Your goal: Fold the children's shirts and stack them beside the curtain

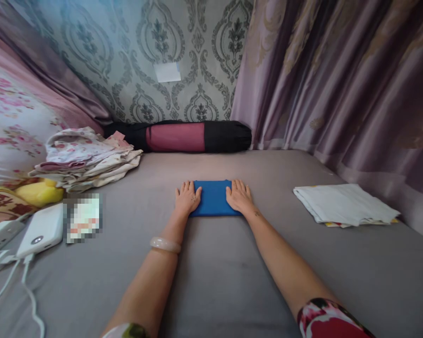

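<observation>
A flat blue rectangle, which looks like a neatly folded piece of cloth, lies on the grey bed sheet. My left hand rests flat at its left edge, thumb over the blue surface and fingers stretched away from me. At the opposite edge, my right hand lies palm down in the same way, its thumb also touching the blue piece. Both hands are open. A pale bangle circles my left forearm.
Folded white cloth lies to the right. On the left are a pile of patterned clothes, a yellow plush item, a white power bank with cables and a power strip. A black and pink roll bag lies along the wall.
</observation>
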{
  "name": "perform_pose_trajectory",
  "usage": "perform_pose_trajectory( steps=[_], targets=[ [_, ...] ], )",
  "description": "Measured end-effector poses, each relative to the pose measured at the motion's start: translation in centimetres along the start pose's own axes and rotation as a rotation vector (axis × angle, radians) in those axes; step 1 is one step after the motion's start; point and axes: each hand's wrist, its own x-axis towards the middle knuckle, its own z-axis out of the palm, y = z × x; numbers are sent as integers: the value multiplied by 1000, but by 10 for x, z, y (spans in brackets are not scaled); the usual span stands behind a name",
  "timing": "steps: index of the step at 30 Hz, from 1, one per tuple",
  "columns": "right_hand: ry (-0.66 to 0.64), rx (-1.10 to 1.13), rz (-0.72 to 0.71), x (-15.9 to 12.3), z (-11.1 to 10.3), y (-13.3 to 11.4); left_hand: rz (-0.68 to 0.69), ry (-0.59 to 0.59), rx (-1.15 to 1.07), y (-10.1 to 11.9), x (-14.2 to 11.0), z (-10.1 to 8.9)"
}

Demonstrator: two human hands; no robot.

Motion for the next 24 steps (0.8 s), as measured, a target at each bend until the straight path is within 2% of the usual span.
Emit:
perform_pose_trajectory(
  steps=[12,17,21,24],
  targets=[
    [55,-9,25,-1,6,0,19,51,-27,-2,-3,-6],
    [38,-20,6,-4,-1,1,50,120,4,-2,-13,-15],
    [68,-55,-96,-10,-6,0,111,59,-2,-11,-31,-24],
    [54,-78,-170,-13,-3,-1,133,-20,-32,-20,-42,-22]
  ],
)
